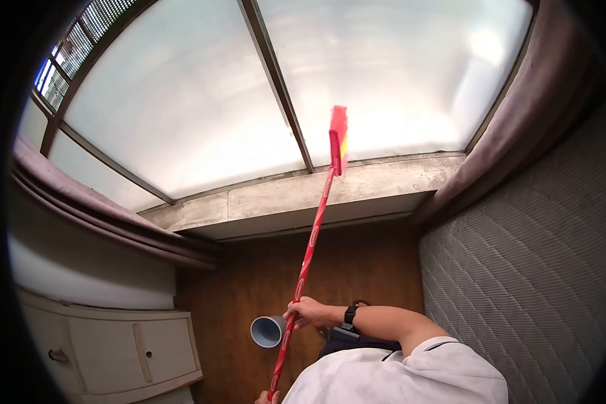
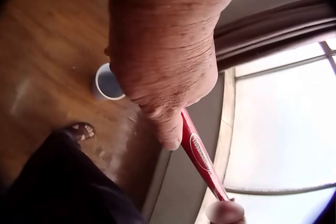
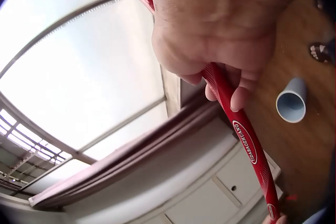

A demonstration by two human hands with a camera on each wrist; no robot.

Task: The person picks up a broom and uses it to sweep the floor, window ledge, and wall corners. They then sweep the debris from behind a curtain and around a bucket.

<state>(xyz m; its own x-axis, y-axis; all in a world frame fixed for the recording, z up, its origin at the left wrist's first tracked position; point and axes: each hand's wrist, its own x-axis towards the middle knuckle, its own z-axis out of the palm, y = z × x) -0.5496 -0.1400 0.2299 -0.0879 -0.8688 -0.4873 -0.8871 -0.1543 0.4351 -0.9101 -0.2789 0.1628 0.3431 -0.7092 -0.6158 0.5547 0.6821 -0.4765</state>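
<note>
A long red pole (image 1: 310,249) with a pink, flat-headed window wiper (image 1: 339,138) at its far end slants up from the person's body. The wiper head overlaps the lower part of the right frosted pane (image 1: 411,81), just above the sill, and looks slightly blurred. My right hand (image 1: 308,313), with a dark watch at its wrist, grips the middle of the pole. In the right wrist view its fingers (image 3: 240,95) curl around the red shaft. Lower down, my left hand (image 1: 267,397) holds the bottom end, mostly cut off in the head view; the left wrist view shows that hand (image 2: 168,71) wrapped over the pole.
A pale blue bucket (image 1: 267,332) stands on the wooden floor left of the pole. Beyond is a stone sill (image 1: 262,202) under the window. Mauve curtains (image 1: 108,209) hang at both sides. A white cabinet (image 1: 114,343) is at left, a quilted grey mattress (image 1: 518,256) at right.
</note>
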